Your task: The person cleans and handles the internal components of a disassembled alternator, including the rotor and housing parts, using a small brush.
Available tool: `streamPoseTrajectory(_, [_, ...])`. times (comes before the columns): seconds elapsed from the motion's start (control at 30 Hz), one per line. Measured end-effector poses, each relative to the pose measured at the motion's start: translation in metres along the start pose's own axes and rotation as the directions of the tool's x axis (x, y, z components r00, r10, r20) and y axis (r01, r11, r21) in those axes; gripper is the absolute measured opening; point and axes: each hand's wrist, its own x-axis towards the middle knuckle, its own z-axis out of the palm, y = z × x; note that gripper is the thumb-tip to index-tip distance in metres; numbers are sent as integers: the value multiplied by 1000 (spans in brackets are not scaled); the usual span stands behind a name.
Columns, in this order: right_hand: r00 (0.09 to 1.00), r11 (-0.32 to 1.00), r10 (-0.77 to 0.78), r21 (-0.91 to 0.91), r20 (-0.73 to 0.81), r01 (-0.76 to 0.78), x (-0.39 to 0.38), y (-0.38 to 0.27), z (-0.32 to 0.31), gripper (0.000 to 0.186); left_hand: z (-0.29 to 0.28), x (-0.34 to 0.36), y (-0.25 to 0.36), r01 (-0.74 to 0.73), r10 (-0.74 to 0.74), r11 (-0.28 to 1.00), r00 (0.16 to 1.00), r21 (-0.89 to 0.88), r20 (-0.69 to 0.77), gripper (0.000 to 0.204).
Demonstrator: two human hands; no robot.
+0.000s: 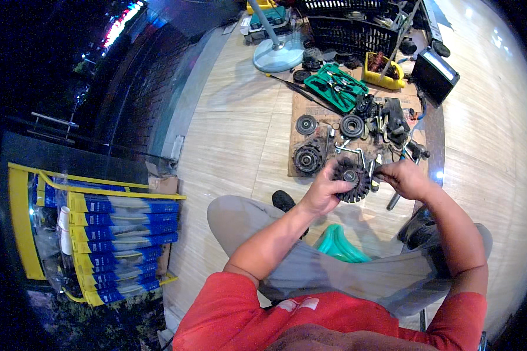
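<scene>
Stacks of blue flat packages in a yellow wire rack (pixel 120 245) stood at the far left, well apart from the work. Nearer the middle, the left hand (pixel 322 190) was clenched around the rim of a round black finned metal rotor (pixel 351 180), holding it up over the person's grey-trousered knees, just this side of a brown cardboard sheet (pixel 301 105) spread on the wooden floor. The rotor showed a ring of radial fins and a pale hub at its centre; it looked dark and greasy. The right hand (pixel 405 178) was closed on something small at the rotor's right edge, though what it pinched could not be made out. By the look of it, the part was being picked at or taken apart, and the next move would call for a steady left grip while the right worked the edge. Similar round black parts (pixel 307 158) lay on the cardboard beyond, and a green open tool case (pixel 335 86) sat further back.
</scene>
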Motion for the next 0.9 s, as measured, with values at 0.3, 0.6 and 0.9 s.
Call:
streamPoseTrajectory(0.3, [981, 965, -166, -223, -102, 140, 0, -4, -14, 14, 0, 3, 5, 13, -13, 998, 1000, 58, -1, 59])
streamPoseTrajectory(0.6, [997, 998, -40, 54, -63, 43, -8, -27, -8, 15, -3, 1, -8, -33, 64, 935, 995, 352, -74, 58])
streamPoseTrajectory(0.9, [985, 978, -170, -127, -13, 167, -16, -42, -7, 21, -17, 18, -5, -203, 257, 961, 906, 188, -336, 48])
